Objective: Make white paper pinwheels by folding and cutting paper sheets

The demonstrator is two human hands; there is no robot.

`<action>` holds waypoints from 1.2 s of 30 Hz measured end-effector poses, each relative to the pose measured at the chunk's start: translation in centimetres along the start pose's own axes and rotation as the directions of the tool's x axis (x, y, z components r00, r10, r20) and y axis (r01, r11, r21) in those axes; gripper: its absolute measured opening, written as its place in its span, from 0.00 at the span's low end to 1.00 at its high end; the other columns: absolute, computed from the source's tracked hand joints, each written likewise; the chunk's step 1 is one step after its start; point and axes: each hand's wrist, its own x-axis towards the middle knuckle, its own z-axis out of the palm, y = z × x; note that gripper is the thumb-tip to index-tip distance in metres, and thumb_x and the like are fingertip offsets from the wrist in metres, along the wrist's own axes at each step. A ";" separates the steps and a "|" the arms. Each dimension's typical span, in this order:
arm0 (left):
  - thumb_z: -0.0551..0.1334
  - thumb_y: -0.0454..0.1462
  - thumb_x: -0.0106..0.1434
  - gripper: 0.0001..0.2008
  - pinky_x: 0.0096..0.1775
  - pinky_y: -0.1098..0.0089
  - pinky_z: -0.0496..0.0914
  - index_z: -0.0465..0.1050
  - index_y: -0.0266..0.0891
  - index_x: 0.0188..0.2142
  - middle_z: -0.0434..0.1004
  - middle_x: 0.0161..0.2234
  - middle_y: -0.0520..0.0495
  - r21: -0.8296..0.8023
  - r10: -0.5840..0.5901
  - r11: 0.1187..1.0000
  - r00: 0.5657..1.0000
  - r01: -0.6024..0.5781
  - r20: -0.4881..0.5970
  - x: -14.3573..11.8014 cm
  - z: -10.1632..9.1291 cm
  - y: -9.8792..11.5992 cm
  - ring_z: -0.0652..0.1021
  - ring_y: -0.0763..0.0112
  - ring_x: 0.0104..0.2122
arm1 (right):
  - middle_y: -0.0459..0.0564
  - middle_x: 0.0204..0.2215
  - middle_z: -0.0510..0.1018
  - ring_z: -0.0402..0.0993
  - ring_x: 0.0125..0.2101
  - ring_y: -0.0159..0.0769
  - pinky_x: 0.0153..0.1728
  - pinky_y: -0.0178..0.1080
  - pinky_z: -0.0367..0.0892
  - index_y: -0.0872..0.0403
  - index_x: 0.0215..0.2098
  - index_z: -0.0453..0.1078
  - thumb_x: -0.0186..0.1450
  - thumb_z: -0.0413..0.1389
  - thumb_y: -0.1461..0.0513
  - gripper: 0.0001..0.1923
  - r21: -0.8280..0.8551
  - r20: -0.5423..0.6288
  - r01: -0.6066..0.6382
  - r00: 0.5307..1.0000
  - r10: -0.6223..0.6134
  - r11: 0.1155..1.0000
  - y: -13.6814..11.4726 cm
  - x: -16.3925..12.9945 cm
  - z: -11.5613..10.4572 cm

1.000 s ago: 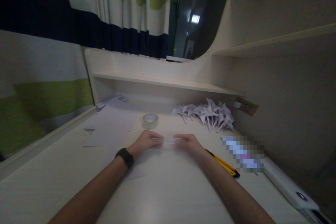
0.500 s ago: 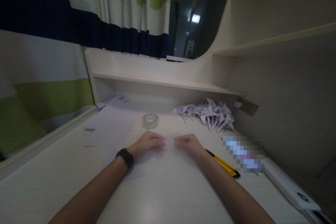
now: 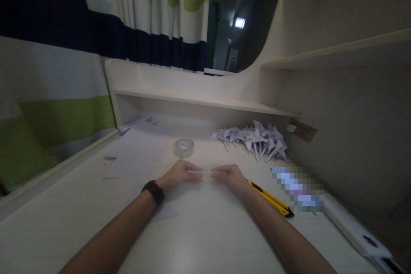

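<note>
Broadly, the scene was filled by a pale desk (image 3: 205, 239), boxed in by a striped curtain (image 3: 64, 30) along its left edge and by shelving (image 3: 337, 51) on its right, with a low shelf (image 3: 199, 99) across the back. No container was seen apart from the recess under that shelf, where loose sheets of paper (image 3: 138, 150) were spread toward the left and a heap of folded paper pinwheels (image 3: 253, 137) was piled toward the right. A wide bare stretch of desk was left open in front of the forearms, whereas the far side was crowded. A long white device (image 3: 353, 229) was laid along the right edge, with a yellow utility knife (image 3: 269, 198) just beside the right wrist. A roll of clear tape (image 3: 184, 147) was stood beyond the hands, apart from them.

At the centre, a thin white paper strip (image 3: 201, 172) was held just above the desk, pinched at one end by the closed fingers of the left hand (image 3: 180, 174) and at the other by those of the right hand (image 3: 229, 175). A black wristband (image 3: 153, 191) was worn on the left wrist. Compared with a second before, the hands were found drawn slightly closer together, and the strip was seen less blurred; nothing else on the desk was shifted.
</note>
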 end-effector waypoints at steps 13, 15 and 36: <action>0.66 0.43 0.55 0.16 0.25 0.71 0.67 0.81 0.31 0.34 0.79 0.22 0.43 0.345 0.122 0.936 0.983 -0.069 -0.136 0.6 0.2 -0.7 0.76 0.68 0.21 | 0.53 0.22 0.81 0.75 0.23 0.37 0.30 0.39 0.70 0.58 0.30 0.80 0.42 0.69 0.56 0.19 -0.071 -0.108 -0.014 0.994 0.006 0.997 -0.3 0.0 0.3; 0.65 0.43 0.56 0.15 0.27 0.71 0.67 0.81 0.32 0.33 0.80 0.23 0.43 0.390 0.141 0.918 0.977 -0.070 -0.159 0.7 0.2 -0.6 0.77 0.66 0.23 | 0.52 0.22 0.81 0.74 0.23 0.36 0.29 0.38 0.70 0.58 0.31 0.80 0.44 0.68 0.57 0.17 -0.124 -0.118 -0.014 0.993 -0.001 0.992 -0.5 -0.1 0.2; 0.50 0.30 0.67 0.11 0.41 0.64 0.68 0.70 0.35 0.40 0.77 0.37 0.40 0.912 0.299 0.343 0.947 -0.222 0.118 -0.4 3.4 -0.8 0.77 0.61 0.38 | 0.52 0.26 0.82 0.75 0.27 0.41 0.31 0.38 0.68 0.55 0.33 0.81 0.55 0.58 0.60 0.12 -0.490 0.009 0.138 0.988 -0.154 0.860 -1.3 -1.1 1.2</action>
